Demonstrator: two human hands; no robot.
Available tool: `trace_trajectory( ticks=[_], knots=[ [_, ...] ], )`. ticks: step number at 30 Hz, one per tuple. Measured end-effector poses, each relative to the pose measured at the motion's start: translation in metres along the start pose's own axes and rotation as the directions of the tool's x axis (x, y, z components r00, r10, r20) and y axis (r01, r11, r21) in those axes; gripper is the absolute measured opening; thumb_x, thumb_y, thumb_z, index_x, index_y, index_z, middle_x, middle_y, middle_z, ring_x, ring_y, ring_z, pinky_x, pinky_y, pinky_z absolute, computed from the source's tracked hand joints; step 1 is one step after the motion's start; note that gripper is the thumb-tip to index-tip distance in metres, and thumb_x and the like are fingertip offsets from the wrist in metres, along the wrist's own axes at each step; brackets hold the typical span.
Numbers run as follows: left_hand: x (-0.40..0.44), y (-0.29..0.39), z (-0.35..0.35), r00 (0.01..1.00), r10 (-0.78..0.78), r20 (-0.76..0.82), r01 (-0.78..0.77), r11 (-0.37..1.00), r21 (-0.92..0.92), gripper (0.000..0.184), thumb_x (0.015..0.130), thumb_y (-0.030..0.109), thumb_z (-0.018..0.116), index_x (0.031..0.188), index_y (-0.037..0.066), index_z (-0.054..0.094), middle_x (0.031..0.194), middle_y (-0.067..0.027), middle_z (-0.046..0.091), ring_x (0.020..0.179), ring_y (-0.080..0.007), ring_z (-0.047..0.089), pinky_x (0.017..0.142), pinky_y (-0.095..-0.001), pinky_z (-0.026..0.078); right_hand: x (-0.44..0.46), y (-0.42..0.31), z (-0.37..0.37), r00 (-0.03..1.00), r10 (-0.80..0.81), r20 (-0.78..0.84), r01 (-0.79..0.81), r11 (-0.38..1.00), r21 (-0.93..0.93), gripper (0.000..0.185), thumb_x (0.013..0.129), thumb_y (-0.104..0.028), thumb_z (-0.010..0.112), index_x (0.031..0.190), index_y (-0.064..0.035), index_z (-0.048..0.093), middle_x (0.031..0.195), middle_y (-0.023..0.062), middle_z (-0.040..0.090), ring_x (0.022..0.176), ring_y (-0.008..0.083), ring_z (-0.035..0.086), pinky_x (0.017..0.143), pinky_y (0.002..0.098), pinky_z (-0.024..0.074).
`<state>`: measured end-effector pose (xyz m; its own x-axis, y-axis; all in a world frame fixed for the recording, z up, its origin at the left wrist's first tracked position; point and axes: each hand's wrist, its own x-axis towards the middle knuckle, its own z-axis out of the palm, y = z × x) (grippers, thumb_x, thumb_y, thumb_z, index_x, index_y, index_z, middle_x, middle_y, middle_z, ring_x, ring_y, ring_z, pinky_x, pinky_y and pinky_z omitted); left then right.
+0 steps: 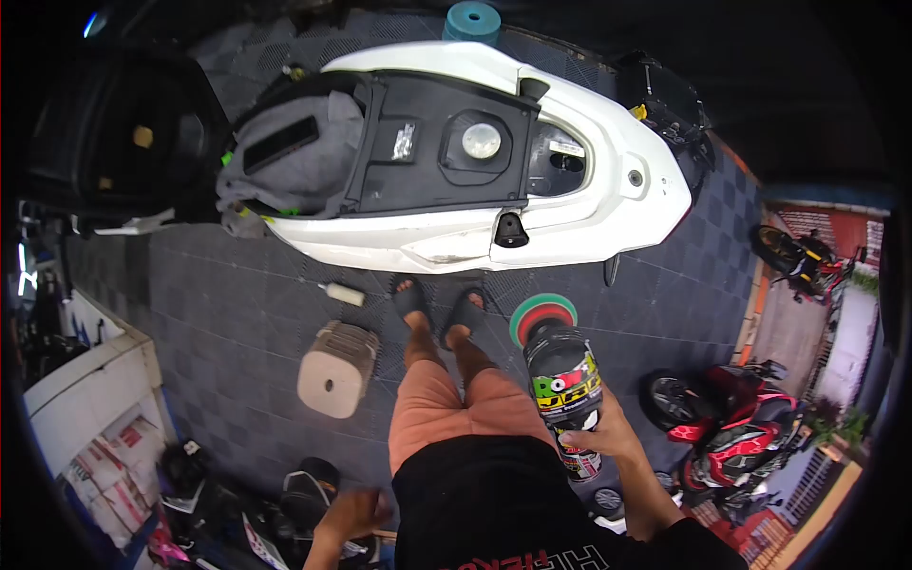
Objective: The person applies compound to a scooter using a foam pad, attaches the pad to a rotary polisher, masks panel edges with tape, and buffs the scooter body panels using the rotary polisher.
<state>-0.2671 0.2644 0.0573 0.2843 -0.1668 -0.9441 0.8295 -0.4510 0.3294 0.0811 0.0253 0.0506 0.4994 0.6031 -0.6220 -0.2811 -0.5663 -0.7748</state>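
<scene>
My right hand (pixel 610 432) is wrapped round the rear body of a polisher (pixel 562 380) covered in stickers, held at my right side. Its round pad (pixel 544 318), green-rimmed with a red face, points away from me toward the scooter. My left hand (pixel 353 515) hangs low at my left, its fingers curled and nothing visible in them. Across in front of my feet stands a white scooter (pixel 579 233) with its seat off the opening. A grey cloth (pixel 313 171) lies over the storage well, with a dark phone-like slab (pixel 281 142) on top.
A beige stool (pixel 328 380) and a pale bottle (pixel 344 294) are on the dark tiled floor at my left. A teal stool (pixel 472 21) stands beyond the scooter. A red motorcycle (pixel 741 427) is parked at the right, with another motorcycle (pixel 807 261) farther off.
</scene>
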Motion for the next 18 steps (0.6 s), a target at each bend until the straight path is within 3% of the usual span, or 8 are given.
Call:
trace_trajectory(
  ticks=[1,2,3,4,6,9,12,18],
  knots=[
    [-0.023,-0.005,0.005,0.952,-0.023,0.307,0.039,0.998,-0.047,0.039,0.077,0.037,0.067,0.102,0.007,0.061,0.098,-0.0185,0.066,0.088,-0.0358,0.064,0.079,-0.0432,0.049,0.002,0.004,0.000,0.999,-0.050,0.016,0.051,0.998,-0.030,0.078,0.057,-0.025,0.085,0.121,0.0005,0.048,0.105,0.0137,0.062,0.098,0.0231,0.060,0.088,0.0360,0.0452],
    [-0.039,-0.005,0.017,0.877,0.036,0.480,0.107,0.958,-0.267,0.036,0.079,0.032,0.065,0.105,0.007,0.061,0.098,-0.0155,0.066,0.087,-0.0335,0.065,0.073,-0.0423,0.050,0.003,0.006,0.000,0.999,-0.049,0.022,0.049,0.999,-0.007,0.077,0.058,-0.028,0.084,0.119,0.0015,0.048,0.105,0.0157,0.062,0.097,0.0271,0.061,0.088,0.0375,0.0451],
    [-0.056,-0.004,0.030,0.768,0.093,0.634,0.249,0.868,-0.429,0.033,0.081,0.027,0.063,0.107,0.007,0.060,0.097,-0.0125,0.066,0.085,-0.0311,0.065,0.068,-0.0413,0.051,0.004,0.008,-0.001,0.997,-0.072,0.034,0.072,0.997,-0.004,0.077,0.058,-0.029,0.084,0.118,0.0018,0.049,0.105,0.0159,0.062,0.097,0.0274,0.061,0.088,0.0377,0.0452],
    [-0.064,-0.001,0.048,0.749,0.141,0.647,0.335,0.763,-0.554,0.033,0.080,0.027,0.063,0.107,0.007,0.060,0.097,-0.0127,0.066,0.085,-0.0313,0.065,0.068,-0.0415,0.051,0.005,0.011,-0.004,0.995,-0.093,0.046,0.094,0.996,-0.001,0.076,0.058,-0.029,0.084,0.118,0.0020,0.049,0.105,0.0162,0.063,0.097,0.0278,0.061,0.088,0.0379,0.0453],
    [-0.063,-0.001,0.088,0.866,0.107,0.488,0.309,0.652,-0.692,0.033,0.080,0.028,0.063,0.106,0.007,0.060,0.097,-0.0132,0.066,0.085,-0.0317,0.065,0.068,-0.0419,0.051,0.006,0.025,-0.009,0.990,-0.130,0.053,0.130,0.991,0.001,0.077,0.057,-0.032,0.084,0.116,0.0028,0.049,0.103,0.0170,0.063,0.098,0.0292,0.062,0.087,0.0386,0.0455],
    [-0.050,-0.010,0.133,0.969,-0.082,0.234,0.228,0.662,-0.714,0.034,0.079,0.028,0.064,0.105,0.007,0.061,0.097,-0.0139,0.066,0.085,-0.0323,0.065,0.069,-0.0424,0.051,0.007,0.025,-0.018,0.977,-0.206,0.049,0.205,0.979,0.020,0.079,0.056,-0.035,0.083,0.116,0.0029,0.050,0.102,0.0173,0.064,0.096,0.0298,0.062,0.087,0.0392,0.0459],
    [-0.027,-0.023,0.156,0.977,-0.209,0.036,0.178,0.714,-0.677,0.034,0.079,0.029,0.064,0.104,0.007,0.061,0.097,-0.0147,0.066,0.085,-0.0329,0.065,0.070,-0.0429,0.051,0.005,0.026,-0.023,0.973,-0.226,0.042,0.223,0.972,0.077,0.081,0.056,-0.037,0.083,0.118,0.0029,0.049,0.104,0.0179,0.062,0.099,0.0298,0.061,0.088,0.0389,0.0451],
    [0.011,-0.054,0.178,0.951,-0.295,-0.094,0.174,0.763,-0.623,0.035,0.077,0.030,0.065,0.102,0.006,0.062,0.096,-0.0161,0.066,0.086,-0.0342,0.065,0.071,-0.0440,0.051,-0.007,0.021,-0.034,0.948,-0.317,0.014,0.315,0.946,0.081,0.081,0.059,-0.038,0.082,0.120,0.0031,0.048,0.106,0.0181,0.061,0.099,0.0298,0.060,0.089,0.0398,0.0446]
  ],
)
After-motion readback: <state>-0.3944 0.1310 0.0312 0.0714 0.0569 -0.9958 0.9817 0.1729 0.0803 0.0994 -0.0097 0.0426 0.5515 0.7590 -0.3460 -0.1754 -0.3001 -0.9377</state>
